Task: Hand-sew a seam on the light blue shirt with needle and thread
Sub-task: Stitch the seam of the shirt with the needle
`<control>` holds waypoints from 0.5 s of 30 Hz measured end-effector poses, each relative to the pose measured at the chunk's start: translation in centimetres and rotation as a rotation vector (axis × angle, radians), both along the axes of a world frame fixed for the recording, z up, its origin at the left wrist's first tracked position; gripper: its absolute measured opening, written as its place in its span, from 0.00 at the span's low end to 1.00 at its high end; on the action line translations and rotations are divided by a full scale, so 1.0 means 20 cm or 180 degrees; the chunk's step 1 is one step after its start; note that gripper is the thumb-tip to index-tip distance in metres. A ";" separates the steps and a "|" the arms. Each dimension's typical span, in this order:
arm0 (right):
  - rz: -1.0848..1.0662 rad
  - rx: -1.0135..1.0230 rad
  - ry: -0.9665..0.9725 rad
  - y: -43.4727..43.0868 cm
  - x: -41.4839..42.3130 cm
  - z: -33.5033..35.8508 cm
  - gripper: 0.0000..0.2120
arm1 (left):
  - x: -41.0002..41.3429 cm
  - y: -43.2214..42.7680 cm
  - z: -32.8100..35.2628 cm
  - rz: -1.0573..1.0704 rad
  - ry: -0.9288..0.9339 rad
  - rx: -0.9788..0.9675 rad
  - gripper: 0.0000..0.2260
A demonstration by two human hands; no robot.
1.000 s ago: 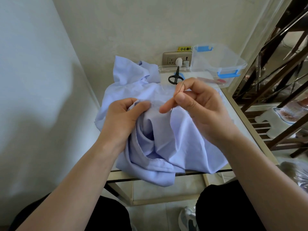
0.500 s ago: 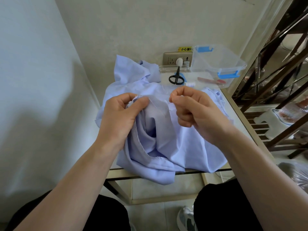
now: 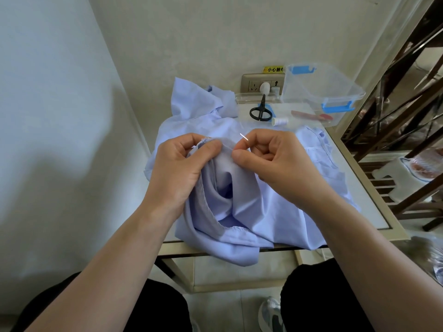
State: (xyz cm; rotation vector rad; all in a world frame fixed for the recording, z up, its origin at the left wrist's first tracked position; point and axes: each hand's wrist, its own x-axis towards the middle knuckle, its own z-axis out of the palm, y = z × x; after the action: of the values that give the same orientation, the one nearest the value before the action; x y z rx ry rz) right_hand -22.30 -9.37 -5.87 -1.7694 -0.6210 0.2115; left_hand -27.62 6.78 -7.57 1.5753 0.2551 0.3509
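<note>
The light blue shirt [image 3: 275, 212] lies bunched on a small table, part of it hanging over the near edge. My left hand [image 3: 177, 168] grips a raised fold of its hem between thumb and fingers. Just to the right, my right hand [image 3: 271, 161] pinches a thin silver needle [image 3: 244, 137] between thumb and forefinger, right at the fold's edge. The needle's free end sticks up and to the left. The thread is too fine to make out.
Black scissors [image 3: 260, 111] and a white thread spool [image 3: 280, 121] lie behind the shirt. A clear plastic box [image 3: 321, 92] with blue clips stands at the back right by a wall socket [image 3: 259, 83]. A wall runs along the left; a dark metal rack [image 3: 407, 111] stands to the right.
My right hand came down from a raised pull to the fold's edge beside my left thumb, and the needle now shows above the cloth. My left hand kept its hold.
</note>
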 end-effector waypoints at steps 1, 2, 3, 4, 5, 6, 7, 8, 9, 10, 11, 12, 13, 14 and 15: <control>-0.0030 0.0057 0.0088 0.00 0.01 0.00 0.03 | 0.00 0.00 0.00 -0.0039 0.0000 -0.0002 0.07; -0.0090 0.0141 0.0232 -0.01 0.01 0.00 0.04 | 0.00 0.00 0.00 -0.0066 -0.0001 -0.0011 0.08; -0.0155 0.0241 0.0390 -0.01 0.03 0.00 0.06 | 0.00 0.00 0.00 -0.0081 -0.0001 -0.0025 0.09; -0.0192 0.0318 0.0468 -0.02 0.04 0.00 0.06 | 0.00 0.00 0.01 -0.0087 0.0000 -0.0035 0.10; -0.0208 0.0355 0.0456 -0.03 0.05 0.01 0.08 | -0.01 0.00 0.01 -0.0090 0.0002 -0.0030 0.11; -0.0191 0.0372 0.0383 -0.04 0.06 0.01 0.10 | -0.01 0.00 0.01 -0.0088 0.0001 -0.0017 0.11; -0.0113 0.0391 0.0289 -0.05 0.07 0.01 0.12 | -0.01 -0.01 0.01 -0.0082 0.0004 -0.0003 0.11; -0.0005 0.0408 0.0186 -0.06 0.08 0.01 0.12 | -0.01 -0.01 0.01 -0.0079 0.0009 0.0007 0.11; 0.0097 0.0433 0.0113 -0.07 0.08 0.01 0.11 | -0.01 -0.01 0.01 -0.0084 0.0016 0.0016 0.11; 0.0155 0.0457 0.0085 -0.07 0.08 0.01 0.10 | -0.01 -0.01 0.00 -0.0095 0.0019 0.0026 0.11; 0.0176 0.0490 0.0120 -0.08 0.08 0.01 0.10 | -0.01 -0.01 0.00 -0.0108 0.0020 0.0036 0.10; 0.0167 0.0536 0.0188 -0.08 0.08 0.02 0.08 | -0.01 -0.01 0.00 -0.0115 0.0019 0.0044 0.10; 0.0149 0.0607 0.0279 -0.08 0.08 0.02 0.06 | -0.01 -0.01 0.00 -0.0117 0.0023 0.0046 0.09; 0.0135 0.0668 0.0367 -0.08 0.07 0.02 0.02 | -0.01 -0.01 0.00 -0.0119 0.0026 0.0051 0.09; 0.0098 0.0724 0.0445 -0.07 0.07 0.02 0.02 | -0.01 -0.01 0.00 -0.0126 0.0034 0.0062 0.08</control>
State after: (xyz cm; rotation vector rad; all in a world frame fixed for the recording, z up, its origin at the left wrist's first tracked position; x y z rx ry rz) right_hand -20.85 -10.79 -5.45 -1.5132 -0.5492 0.2725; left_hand -27.76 6.62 -7.53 1.5995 0.2289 0.3151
